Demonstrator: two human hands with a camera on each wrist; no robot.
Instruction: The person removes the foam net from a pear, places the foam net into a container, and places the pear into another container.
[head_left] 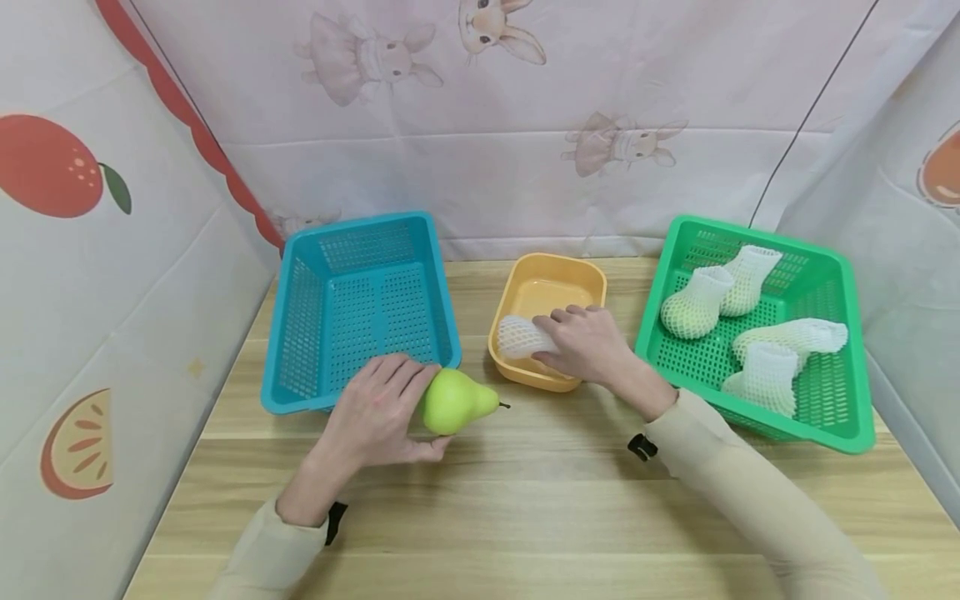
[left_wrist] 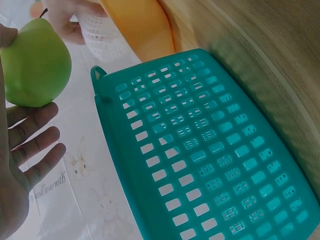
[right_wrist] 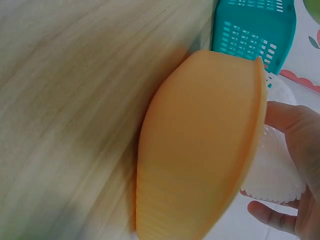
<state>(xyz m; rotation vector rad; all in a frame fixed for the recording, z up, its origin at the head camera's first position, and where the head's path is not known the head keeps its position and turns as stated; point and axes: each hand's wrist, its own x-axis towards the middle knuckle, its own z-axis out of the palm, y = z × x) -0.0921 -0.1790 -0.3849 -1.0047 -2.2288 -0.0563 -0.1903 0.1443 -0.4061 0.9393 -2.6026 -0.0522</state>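
Note:
A green pear (head_left: 454,402) with a dark stem is gripped between the thumb and fingers of my left hand (head_left: 382,408), just in front of the blue basket's near corner. In the left wrist view the pear (left_wrist: 37,65) rests against the thumb and forefinger while the other fingers stretch out. My right hand (head_left: 585,342) pinches a white foam net sleeve (head_left: 525,337) over the yellow tray (head_left: 555,272). The right wrist view shows the net (right_wrist: 275,167) between thumb and fingers, partly behind the tray's side (right_wrist: 200,140).
A blue perforated basket (head_left: 360,400) stands at the left. On the right, a green basket (head_left: 858,367) holds several pears in foam nets (head_left: 693,308). Behind the wooden table (head_left: 525,517) hangs a printed cloth (head_left: 480,150), with side panels left and right.

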